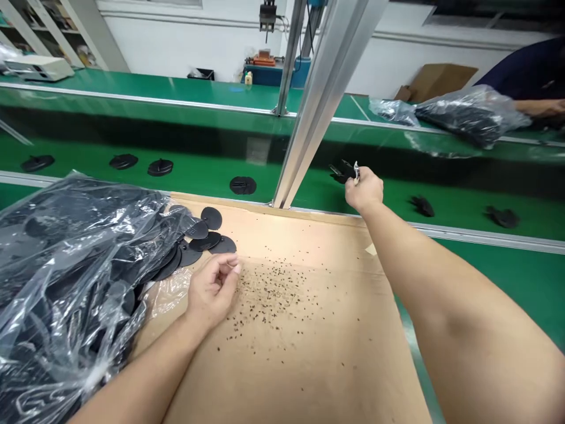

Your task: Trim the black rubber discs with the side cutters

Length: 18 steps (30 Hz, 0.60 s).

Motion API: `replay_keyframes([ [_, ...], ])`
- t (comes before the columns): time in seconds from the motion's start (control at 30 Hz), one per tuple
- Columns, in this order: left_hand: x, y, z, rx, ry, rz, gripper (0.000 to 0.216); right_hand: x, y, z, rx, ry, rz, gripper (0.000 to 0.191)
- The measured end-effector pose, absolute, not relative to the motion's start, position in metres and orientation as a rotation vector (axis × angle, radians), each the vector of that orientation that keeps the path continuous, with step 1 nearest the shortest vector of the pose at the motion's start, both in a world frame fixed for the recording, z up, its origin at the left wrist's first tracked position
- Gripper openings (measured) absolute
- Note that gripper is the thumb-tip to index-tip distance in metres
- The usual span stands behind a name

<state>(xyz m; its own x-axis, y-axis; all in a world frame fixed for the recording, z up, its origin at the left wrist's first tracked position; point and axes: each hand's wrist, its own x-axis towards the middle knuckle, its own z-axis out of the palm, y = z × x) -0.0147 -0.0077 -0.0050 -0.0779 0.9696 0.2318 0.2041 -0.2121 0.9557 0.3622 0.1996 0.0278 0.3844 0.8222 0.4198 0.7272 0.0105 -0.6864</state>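
Observation:
My right hand (pixel 365 189) reaches over the green belt, its fingers closed around a small shiny metal tool (pixel 356 171) that looks like nippers, mostly hidden in the grip. Just beyond its fingers is a dark part (pixel 342 172); whether the hand touches it I cannot tell. My left hand (pixel 215 285) is over the cardboard (pixel 326 365), fingers curled and thumb close to the index finger, with nothing visible between them. Near it lie flat round black discs (pixel 205 240), spilling from a clear plastic bag (pixel 83 235). Tiny black scraps (pixel 273 291) are scattered beside this hand.
An upright metal post (pixel 315 100) rises between the cardboard and the belt (pixel 194 182). Several black parts (pixel 242 185) lie along the belt. Across it, a person's sleeve (pixel 525 68) and hand show beside a plastic bag (pixel 474 112) and a cardboard box (pixel 441 82).

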Motion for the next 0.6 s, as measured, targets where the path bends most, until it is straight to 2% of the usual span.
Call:
replay_keyframes([
  [0.1, -0.012, -0.007, 0.007, 0.997, 1.199, 1.174, 0.026, 0.324, 0.138, 0.058, -1.617, -1.469, 0.157, 0.007],
  [0.2, -0.016, -0.005, 0.018, 0.583, 0.893, 0.766, 0.037, 0.269, 0.063, 0.074, -1.415, -1.657, 0.250, 0.011],
  [0.3, -0.023, -0.006, 0.023, 0.425, 0.598, 0.461, 0.053, 0.210, -0.005, 0.077, -1.045, -1.914, 0.540, 0.011],
  [0.33, -0.025, -0.008, 0.024, 0.429, 0.541, 0.428, 0.052, 0.193, -0.021, 0.074, -0.989, -1.938, 0.622, 0.011],
  [0.43, -0.027, -0.015, 0.025, 0.514, 0.483, 0.494, 0.034, 0.157, -0.046, 0.056, -0.979, -1.861, 0.574, 0.016],
  [0.6, -0.024, -0.015, 0.024, 0.483, 0.627, 0.946, 0.019, 0.136, -0.048, 0.015, -1.299, -1.381, 0.332, 0.023],
])
